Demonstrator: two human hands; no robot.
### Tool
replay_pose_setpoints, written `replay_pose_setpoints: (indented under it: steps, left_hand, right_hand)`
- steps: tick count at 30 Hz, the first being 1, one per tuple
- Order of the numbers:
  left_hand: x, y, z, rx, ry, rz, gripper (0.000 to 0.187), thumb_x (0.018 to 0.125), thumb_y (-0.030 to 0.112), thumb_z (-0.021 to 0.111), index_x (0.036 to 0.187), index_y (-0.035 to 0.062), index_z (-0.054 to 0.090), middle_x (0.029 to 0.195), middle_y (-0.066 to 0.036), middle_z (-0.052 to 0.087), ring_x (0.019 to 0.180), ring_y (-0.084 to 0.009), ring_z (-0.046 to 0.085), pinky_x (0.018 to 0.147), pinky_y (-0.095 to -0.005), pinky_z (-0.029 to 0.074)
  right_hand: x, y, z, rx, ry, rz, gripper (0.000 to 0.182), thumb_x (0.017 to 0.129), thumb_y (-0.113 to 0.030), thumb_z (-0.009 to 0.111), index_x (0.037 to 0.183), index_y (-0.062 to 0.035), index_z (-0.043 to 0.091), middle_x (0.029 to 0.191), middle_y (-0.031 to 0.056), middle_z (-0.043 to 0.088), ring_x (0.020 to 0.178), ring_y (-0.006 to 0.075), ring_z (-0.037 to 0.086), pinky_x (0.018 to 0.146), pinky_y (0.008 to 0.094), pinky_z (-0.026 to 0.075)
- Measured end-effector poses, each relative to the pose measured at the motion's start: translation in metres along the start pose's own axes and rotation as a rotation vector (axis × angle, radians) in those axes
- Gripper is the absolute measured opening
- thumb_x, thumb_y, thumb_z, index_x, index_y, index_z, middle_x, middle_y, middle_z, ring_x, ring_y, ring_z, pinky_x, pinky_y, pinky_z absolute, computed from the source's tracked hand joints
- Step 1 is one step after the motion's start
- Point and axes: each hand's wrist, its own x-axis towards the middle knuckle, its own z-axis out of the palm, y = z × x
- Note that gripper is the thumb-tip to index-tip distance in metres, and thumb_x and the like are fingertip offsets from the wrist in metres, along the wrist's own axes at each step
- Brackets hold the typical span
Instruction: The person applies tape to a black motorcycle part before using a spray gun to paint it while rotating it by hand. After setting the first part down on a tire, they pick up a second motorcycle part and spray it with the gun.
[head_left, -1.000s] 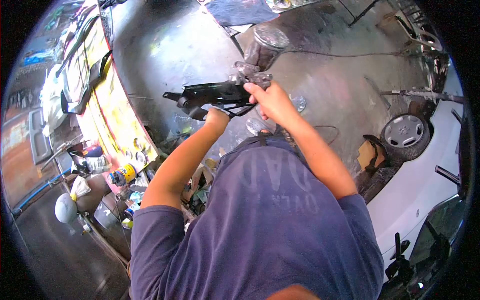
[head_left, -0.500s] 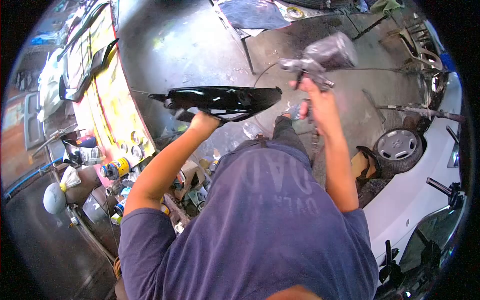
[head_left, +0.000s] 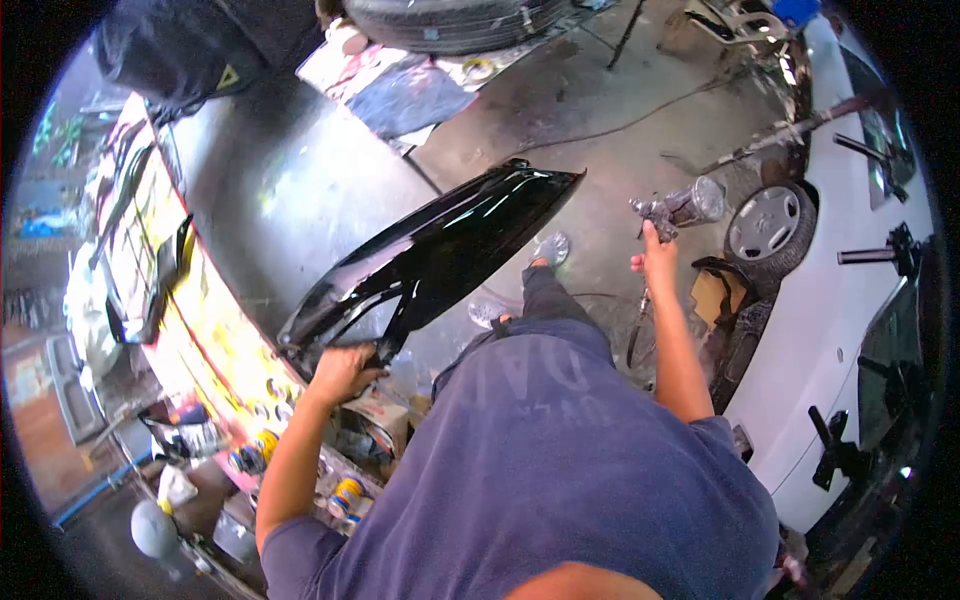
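My left hand (head_left: 343, 374) is closed around the near lower end of a glossy black panel (head_left: 440, 245). The panel slants up and to the right in front of me, its shiny face showing, with a forked cut-out close to my fingers. Out to the right, my right hand (head_left: 656, 262) grips a spray gun (head_left: 668, 212) by its handle. The gun's cup points right, and a hose (head_left: 638, 322) hangs below my hand. Gun and panel are apart from each other.
A white car (head_left: 790, 380) stands along my right, with a wheel (head_left: 775, 232) on the floor beside it. Ahead are a low table (head_left: 415, 95) and a big tire (head_left: 455, 25). Paint cans (head_left: 255, 452) and a yellow-lit bench (head_left: 215, 340) with black parts lie left. A hose crosses the floor.
The panel has swung from nearly level to a steep slant, showing more of its glossy face. My right hand and the spray gun are lower, farther from the panel. My view has turned.
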Motion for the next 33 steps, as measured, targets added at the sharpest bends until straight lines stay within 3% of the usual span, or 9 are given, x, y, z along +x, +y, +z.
replay_pose_setpoints:
  steps: [6,9,13,17,24,28,33]
  left_hand:
    - [0.005,0.027,-0.03,-0.209,0.02,-0.085,0.047,0.075,0.043,0.081,0.082,0.0024,0.058,0.078,-0.02,0.061,0.078,-0.0423,0.062,0.069,-0.047,0.048]
    - [0.009,0.033,-0.037,-0.335,0.069,-0.097,0.048,0.075,0.041,0.082,0.08,0.001,0.057,0.076,-0.021,0.06,0.076,-0.042,0.06,0.068,-0.0463,0.047]
    - [0.013,0.043,-0.052,-0.517,0.075,-0.139,0.047,0.073,0.035,0.085,0.08,-0.0002,0.055,0.075,-0.02,0.058,0.069,-0.0367,0.056,0.066,-0.0438,0.046]
    - [0.019,0.061,-0.079,-0.642,0.064,-0.221,0.042,0.072,0.022,0.087,0.081,-0.0019,0.053,0.07,-0.008,0.048,0.066,-0.0153,0.047,0.06,-0.0342,0.042]
    - [0.043,0.088,-0.124,-1.219,0.16,-0.25,0.031,0.072,0.008,0.081,0.091,0.0011,0.059,0.081,0.0,0.06,0.077,-0.0089,0.055,0.067,-0.028,0.047]
    - [0.039,0.074,-0.132,-1.44,0.18,-0.246,0.036,0.068,0.01,0.084,0.094,0.0035,0.06,0.081,0.0,0.063,0.075,-0.0091,0.058,0.066,-0.0262,0.047]
    - [0.064,0.09,-0.138,-1.511,0.433,-0.158,0.042,0.067,0.023,0.089,0.089,0.0054,0.057,0.074,0.0,0.059,0.069,-0.0116,0.056,0.063,-0.028,0.045]
  right_hand:
    - [0.001,0.042,-0.012,-0.016,0.137,0.082,0.044,0.093,-0.043,0.066,0.107,-0.0012,0.06,0.069,0.0046,0.055,0.047,0.0178,0.059,0.039,0.0305,0.049]
    - [0.012,0.074,-0.02,-0.039,0.114,0.16,0.048,0.093,-0.045,0.066,0.114,-0.0026,0.058,0.088,0.008,0.063,0.049,0.017,0.06,0.04,0.0296,0.049]
    - [0.018,0.087,-0.019,-0.04,0.128,0.172,0.043,0.094,-0.042,0.065,0.115,-0.0045,0.059,0.086,0.0084,0.063,0.047,0.0183,0.06,0.038,0.03,0.048]
    - [0.035,0.089,-0.016,-0.072,0.112,0.175,0.041,0.095,-0.039,0.063,0.117,-0.0044,0.058,0.087,0.009,0.063,0.046,0.0194,0.06,0.038,0.0317,0.05]
    - [0.101,0.092,-0.002,-0.139,0.088,0.215,0.043,0.094,-0.04,0.064,0.117,-0.0046,0.057,0.091,0.011,0.064,0.047,0.0197,0.061,0.038,0.0324,0.05]
    - [0.145,0.082,0.005,-0.142,0.057,0.219,0.043,0.095,-0.04,0.064,0.119,-0.0058,0.056,0.095,0.012,0.065,0.048,0.0206,0.062,0.037,0.032,0.05]
    - [0.191,0.054,0.011,-0.144,0.0,0.233,0.041,0.095,-0.039,0.063,0.121,-0.0083,0.056,0.096,0.0125,0.064,0.049,0.0213,0.062,0.037,0.0321,0.05]
